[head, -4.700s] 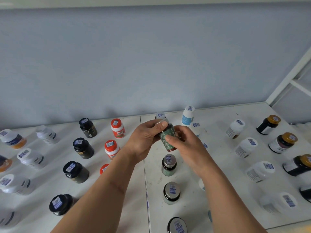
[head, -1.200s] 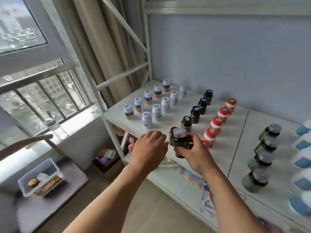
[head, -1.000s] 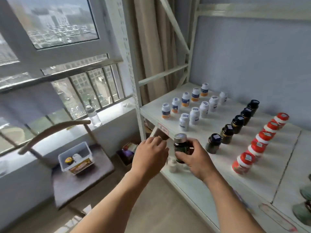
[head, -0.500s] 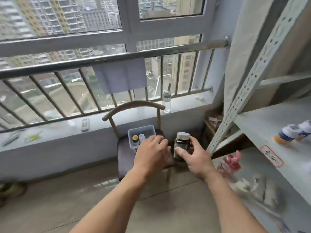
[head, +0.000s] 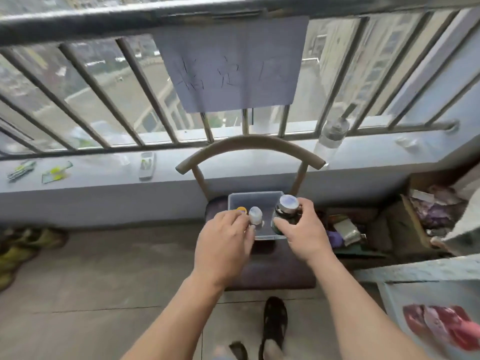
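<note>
Over the chair [head: 249, 142] at the centre of the frame, the right hand [head: 305, 235] grips a dark bottle [head: 285, 214] with a silver lid. Its thumb and fingers wrap round the body just under the cap, and the bottle stands upright above the right half of a clear plastic bin [head: 254, 197] that sits on the seat. The left hand [head: 223, 245] hovers at the bin's near left corner with its fingers loosely bent and nothing in its grasp. Its fingertips lie just beside a small white bottle [head: 255, 215], though the blur hides whether they touch it. An orange-capped jar [head: 241, 209] stands next to that one, further left in the bin. The step in hand looks like setting the dark bottle down in the bin. To do it well, the right hand should lower it straight into the free right side. It should keep the base level, clear of the near rim and clear of the white bottle. The grip should loosen only when the base rests on the bin's floor, or the tall bottle may tip. The bin is light and could slide on the seat, so the left hand would do well to steady its near wall. Behind, a sheet of paper [head: 231, 66] hangs on the window bars in the upper middle.
</note>
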The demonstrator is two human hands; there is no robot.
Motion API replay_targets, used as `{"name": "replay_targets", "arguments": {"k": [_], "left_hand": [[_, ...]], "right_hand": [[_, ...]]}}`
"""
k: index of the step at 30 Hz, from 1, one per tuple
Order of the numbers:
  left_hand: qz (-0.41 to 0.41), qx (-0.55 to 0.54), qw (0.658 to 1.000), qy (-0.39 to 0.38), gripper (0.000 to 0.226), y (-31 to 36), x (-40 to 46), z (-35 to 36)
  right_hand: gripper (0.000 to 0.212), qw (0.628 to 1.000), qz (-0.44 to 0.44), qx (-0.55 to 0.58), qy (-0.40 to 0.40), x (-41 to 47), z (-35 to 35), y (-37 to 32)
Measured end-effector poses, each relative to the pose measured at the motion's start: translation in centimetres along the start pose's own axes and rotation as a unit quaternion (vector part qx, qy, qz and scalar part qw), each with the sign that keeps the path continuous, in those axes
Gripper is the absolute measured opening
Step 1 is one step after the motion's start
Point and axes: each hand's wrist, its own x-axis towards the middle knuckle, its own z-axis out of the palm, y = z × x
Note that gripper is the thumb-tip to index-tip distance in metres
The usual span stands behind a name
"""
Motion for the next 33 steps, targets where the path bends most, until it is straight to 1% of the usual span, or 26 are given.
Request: {"name": "replay_targets", "arguments": {"k": [3, 5, 6, 8, 10, 14, 17, 21, 23, 26, 29, 31, 33], "left_hand": [[-0.032, 0.003, 0.999, 0.001, 0.028, -2.2, 2.4, 4.3], [-0.040, -0.011, 0.999, -0.006, 0.029, -3.7, 3.7, 7.7], [-0.041, -0.018, 0.999, -0.014, 0.027, -4.4, 4.3, 9.4], [-0.040, -0.022, 0.999, -0.029, 0.016, -5.6, 5.4, 13.0], [-0.043, -0.032, 0.997, -0.048, 0.008, -6.5, 6.2, 16.1], [-0.035, -0.049, 0.995, -0.078, 0.009, -7.7, 7.0, 21.0], [-0.030, -0.044, 0.994, -0.095, 0.010, -8.4, 7.1, 22.9], [-0.019, -0.045, 0.991, -0.124, 0.011, -8.8, 7.3, 23.5], [-0.013, -0.040, 0.990, -0.138, 0.011, -8.6, 7.8, 22.8], [0.019, -0.030, 0.988, -0.150, 0.013, -7.1, 8.9, 20.0], [0.078, -0.028, 0.983, -0.164, 0.022, -4.1, 10.0, 16.1], [0.129, -0.022, 0.976, -0.174, 0.026, -1.4, 10.1, 13.2], [0.183, -0.022, 0.967, -0.174, 0.028, 1.8, 9.2, 10.2]], "right_hand": [[0.059, 0.999, 0.036, 0.007, -0.005, 5.4, 3.1, 1.8], [0.053, 0.998, 0.062, 0.004, -0.007, 8.7, 5.3, 3.4], [0.049, 0.997, 0.071, 0.004, -0.006, 10.1, 6.4, 4.3], [0.043, 0.997, 0.082, -0.002, 0.006, 12.5, 8.3, 6.4], [0.042, 0.995, 0.095, -0.011, 0.018, 14.2, 9.9, 8.2], [0.038, 0.991, 0.115, -0.054, 0.050, 16.6, 12.3, 11.1], [0.038, 0.987, 0.119, -0.080, 0.071, 18.0, 13.9, 12.3], [0.054, 0.984, 0.145, -0.084, 0.056, 18.7, 14.3, 12.4], [0.050, 0.984, 0.143, -0.089, 0.051, 18.0, 13.4, 11.4], [0.034, 0.984, 0.126, -0.116, 0.054, 15.7, 10.8, 9.1], [0.030, 0.971, 0.119, -0.206, 0.028, 12.0, 6.9, 6.5], [0.032, 0.947, 0.119, -0.298, 0.018, 8.5, 4.0, 4.9], [0.033, 0.923, 0.120, -0.365, 0.030, 4.4, 0.9, 3.9]]}}
